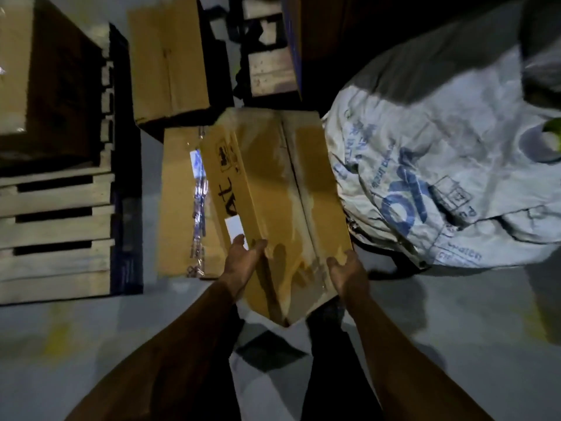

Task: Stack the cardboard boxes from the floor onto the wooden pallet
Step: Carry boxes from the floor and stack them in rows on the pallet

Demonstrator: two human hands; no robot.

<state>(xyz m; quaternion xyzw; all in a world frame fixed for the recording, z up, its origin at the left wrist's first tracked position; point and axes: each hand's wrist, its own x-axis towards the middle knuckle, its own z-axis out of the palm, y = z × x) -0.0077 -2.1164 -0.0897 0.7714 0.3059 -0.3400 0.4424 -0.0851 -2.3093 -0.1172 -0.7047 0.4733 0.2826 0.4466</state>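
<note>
A long cardboard box (273, 189) with shiny tape and black lettering is tilted up in front of me. My left hand (243, 262) grips its near left edge by a white label, and my right hand (346, 275) grips its near right edge. Under and left of it a second cardboard box (176, 208) lies flat on the floor. A third cardboard box (167, 62) stands farther back. The wooden pallet (57, 226) lies at the left, its slats bare near me, with a large carton (36, 71) on its far part.
A big white woven sack (449, 165) with blue print bulges at the right, touching the held box. Another wooden pallet (267, 68) sits at the top centre beside a dark wall. Grey floor lies between the pallet and me.
</note>
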